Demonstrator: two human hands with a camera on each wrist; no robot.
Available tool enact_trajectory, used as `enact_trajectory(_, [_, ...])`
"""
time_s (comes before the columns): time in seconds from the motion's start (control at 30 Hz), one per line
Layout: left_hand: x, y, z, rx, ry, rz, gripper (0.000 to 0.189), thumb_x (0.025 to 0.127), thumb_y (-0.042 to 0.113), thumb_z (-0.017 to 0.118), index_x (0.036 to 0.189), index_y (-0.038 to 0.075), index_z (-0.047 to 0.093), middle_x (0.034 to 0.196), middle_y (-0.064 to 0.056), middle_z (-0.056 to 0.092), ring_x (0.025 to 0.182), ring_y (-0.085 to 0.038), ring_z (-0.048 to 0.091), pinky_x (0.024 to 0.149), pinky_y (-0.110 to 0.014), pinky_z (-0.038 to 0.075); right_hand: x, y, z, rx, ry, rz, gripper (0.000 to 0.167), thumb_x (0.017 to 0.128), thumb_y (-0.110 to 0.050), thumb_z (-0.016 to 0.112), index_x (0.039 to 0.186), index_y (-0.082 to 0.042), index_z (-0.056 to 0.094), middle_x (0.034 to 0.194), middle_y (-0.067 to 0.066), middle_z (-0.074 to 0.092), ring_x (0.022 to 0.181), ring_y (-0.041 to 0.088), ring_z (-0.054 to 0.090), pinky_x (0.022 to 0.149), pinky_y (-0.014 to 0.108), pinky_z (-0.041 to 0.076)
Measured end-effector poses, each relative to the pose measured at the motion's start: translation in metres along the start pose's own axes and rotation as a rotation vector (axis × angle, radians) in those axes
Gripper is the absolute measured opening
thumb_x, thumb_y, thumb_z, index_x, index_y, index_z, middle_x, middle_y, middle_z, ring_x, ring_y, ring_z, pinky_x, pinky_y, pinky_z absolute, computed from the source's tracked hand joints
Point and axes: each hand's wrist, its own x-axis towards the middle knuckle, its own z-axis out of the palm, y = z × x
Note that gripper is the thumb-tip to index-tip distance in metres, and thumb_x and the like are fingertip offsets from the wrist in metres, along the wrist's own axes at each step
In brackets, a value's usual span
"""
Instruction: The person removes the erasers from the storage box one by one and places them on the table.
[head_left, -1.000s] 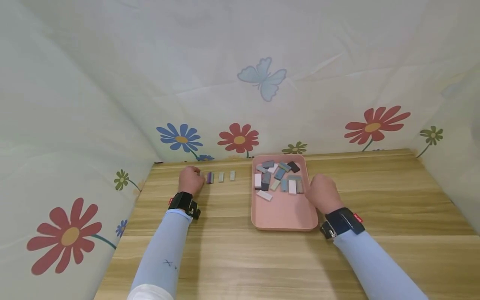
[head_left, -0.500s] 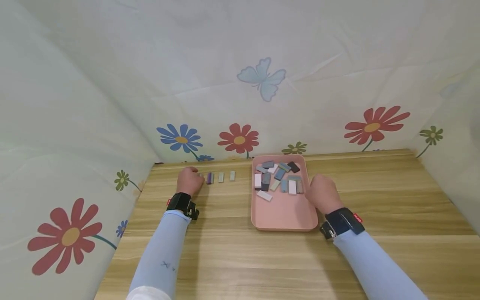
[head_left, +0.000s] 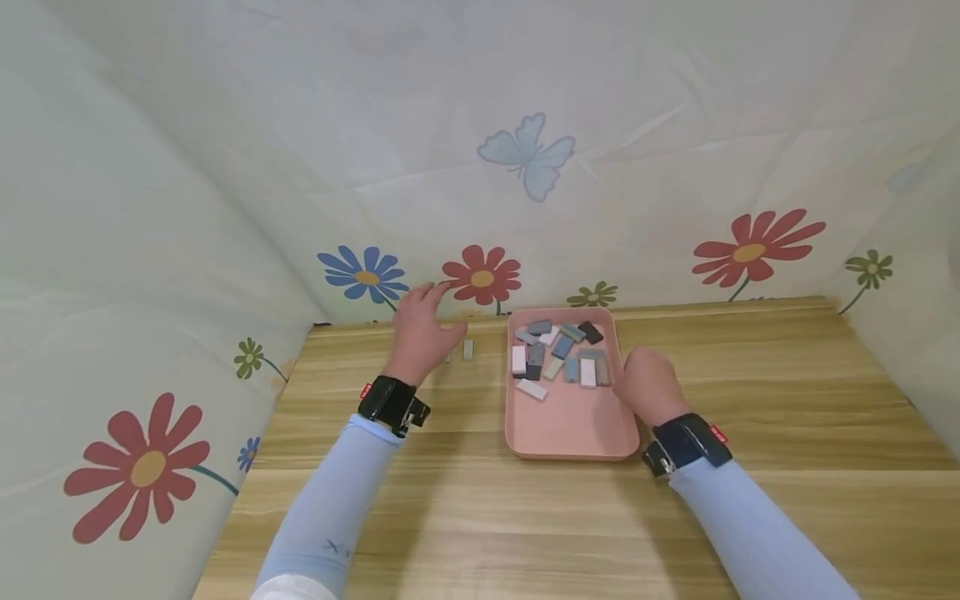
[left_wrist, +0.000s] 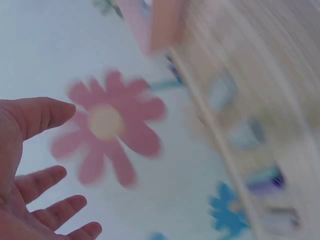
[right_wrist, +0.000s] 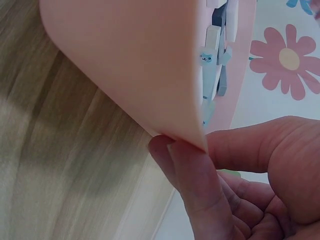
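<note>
My left hand [head_left: 420, 337] is raised over the left back of the table, fingers spread and nothing between them. In the left wrist view, several small rectangular blocks stand in a spaced row on the table, among them a purple-and-teal block [left_wrist: 266, 183] and a pale block [left_wrist: 223, 91]; motion blurs them. The head view shows one pale grey block [head_left: 468, 349] just right of the left thumb; the hand covers most of the others. My right hand [head_left: 651, 388] pinches the right rim of a pink tray [head_left: 570, 433] between thumb and fingers.
Several white, grey, blue and black blocks lie jumbled in the tray's back half, including a white block [head_left: 588, 372]. A flowered cloth wall [head_left: 645, 167] rises behind the wooden table [head_left: 510, 517] and at both sides.
My left hand has left the left end of the block row, lifted and moved right, its fingers spreading. The right hand still holds the tray's rim.
</note>
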Motion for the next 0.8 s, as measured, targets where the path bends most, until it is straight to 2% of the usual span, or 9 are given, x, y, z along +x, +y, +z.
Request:
enact_trajectory(0.2, [-0.011, 0.048, 0.006, 0.021, -0.062, 0.240, 0.067, 0.080, 0.037, 0.070, 0.139, 0.022, 0.043, 0.144, -0.007, 0.041, 0.137, -0.031, 0.030, 0.110, -0.052, 0.026, 0.001, 0.001, 0.001, -0.004, 0.001, 0.009, 0.021, 0.090, -0.015, 0.055, 0.077, 0.000, 0.061, 0.068, 0.012, 0.058, 0.058, 0.021, 0.056, 0.047, 0.025, 0.042])
enact_trajectory(0.37, [-0.020, 0.074, 0.022, 0.133, -0.148, 0.395, 0.067, 0.082, 0.040, 0.067, 0.140, 0.023, 0.040, 0.146, -0.006, 0.039, 0.139, -0.027, 0.029, 0.113, -0.045, 0.025, 0.001, 0.001, 0.000, -0.003, 0.011, -0.002, 0.017, 0.087, -0.013, 0.056, 0.079, 0.001, 0.061, 0.069, 0.012, 0.059, 0.059, 0.021, 0.056, 0.048, 0.025, 0.043])
enact_trajectory(0.57, [-0.032, 0.091, 0.051, 0.266, -0.264, 0.473, 0.061, 0.082, 0.039, 0.068, 0.137, 0.023, 0.045, 0.145, -0.002, 0.040, 0.137, -0.022, 0.032, 0.114, -0.039, 0.027, 0.001, 0.001, -0.002, 0.012, 0.023, -0.026, 0.013, 0.084, -0.009, 0.058, 0.080, 0.003, 0.063, 0.069, 0.012, 0.059, 0.058, 0.021, 0.056, 0.047, 0.025, 0.043])
enact_trajectory(0.7, [-0.040, 0.094, 0.072, 0.356, -0.369, 0.508, 0.056, 0.082, 0.035, 0.070, 0.133, 0.025, 0.050, 0.139, -0.003, 0.046, 0.132, -0.019, 0.038, 0.113, -0.037, 0.028, -0.001, 0.001, -0.002, 0.018, 0.021, -0.028, 0.011, 0.083, -0.007, 0.058, 0.080, 0.003, 0.063, 0.069, 0.013, 0.060, 0.058, 0.021, 0.056, 0.047, 0.025, 0.043])
enact_trajectory(0.8, [-0.045, 0.094, 0.084, 0.398, -0.419, 0.537, 0.046, 0.085, 0.030, 0.066, 0.129, 0.027, 0.055, 0.129, -0.002, 0.053, 0.121, -0.018, 0.046, 0.108, -0.036, 0.036, -0.002, 0.001, -0.002, 0.019, 0.017, -0.021, 0.011, 0.083, -0.007, 0.058, 0.081, 0.003, 0.063, 0.070, 0.013, 0.059, 0.059, 0.021, 0.056, 0.048, 0.025, 0.043])
